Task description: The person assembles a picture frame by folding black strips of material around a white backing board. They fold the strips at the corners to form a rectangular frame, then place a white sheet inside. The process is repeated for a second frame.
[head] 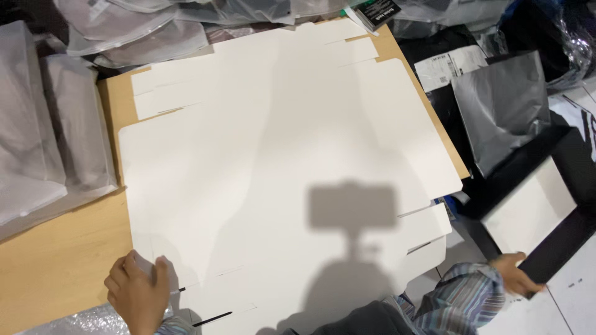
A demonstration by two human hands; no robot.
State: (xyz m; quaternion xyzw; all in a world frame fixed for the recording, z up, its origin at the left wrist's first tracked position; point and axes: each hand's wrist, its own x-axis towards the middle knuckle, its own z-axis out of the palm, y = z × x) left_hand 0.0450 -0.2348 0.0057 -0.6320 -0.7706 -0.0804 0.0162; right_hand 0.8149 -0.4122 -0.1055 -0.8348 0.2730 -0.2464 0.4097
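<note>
My left hand [138, 291] pinches the near corner of the card sheet [279, 161], fingers closed on its edge. The sheet is a flat, die-cut white box blank lying across the wooden table [56, 260], spreading away from my grip to the far edge. I judge it light, stiff along the panels but floppy at the scored flaps, so edges near a fold are the best hold. My right hand [518, 276] reaches off to the side, closed on the rim of a black tray [559, 242]. Bagged garments [37, 142] lie beyond my left hand.
</note>
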